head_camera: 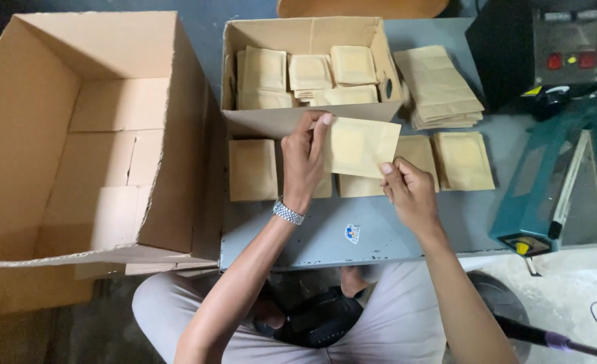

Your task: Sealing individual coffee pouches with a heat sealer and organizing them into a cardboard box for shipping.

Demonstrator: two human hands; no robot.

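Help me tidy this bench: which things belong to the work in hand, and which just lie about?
In hand: flat brown pouch, held by left hand and right hand; pouches on table; small box of pouches.
Lying about: big empty carton; teal sealer; black control box.

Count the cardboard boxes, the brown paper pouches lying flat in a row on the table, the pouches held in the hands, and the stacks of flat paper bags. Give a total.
Cardboard boxes: 2
Pouches in the table row: 4 showing
Pouch held by the left hand and right hand: 1
Stack of paper bags: 1
Total: 8
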